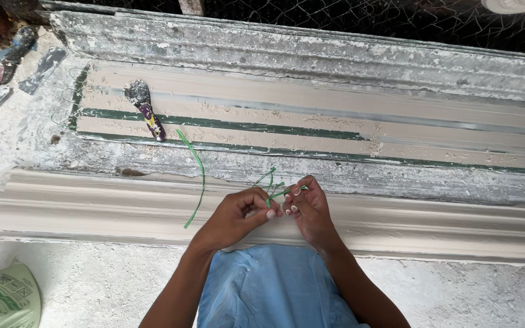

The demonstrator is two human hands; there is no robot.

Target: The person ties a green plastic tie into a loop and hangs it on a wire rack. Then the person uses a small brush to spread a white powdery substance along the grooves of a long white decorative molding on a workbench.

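My left hand (238, 212) and my right hand (308, 206) meet over a long cream plaster moulding (92, 206). Both pinch a thin green strip (274, 193), which is twisted into small loops between the fingertips. A longer loose end of green strip (199, 176) curves away to the left and lies across the moulding's upper edge. My forearms rise from the bottom of the view over a blue garment (268, 291).
A paint-spattered putty knife (146, 109) lies on a long grey mould (335, 121) with green edges beyond the moulding. Plaster-caked tools (7, 54) sit at top left. A printed sack (4, 297) lies at bottom left. Wire mesh (366, 18) runs along the top.
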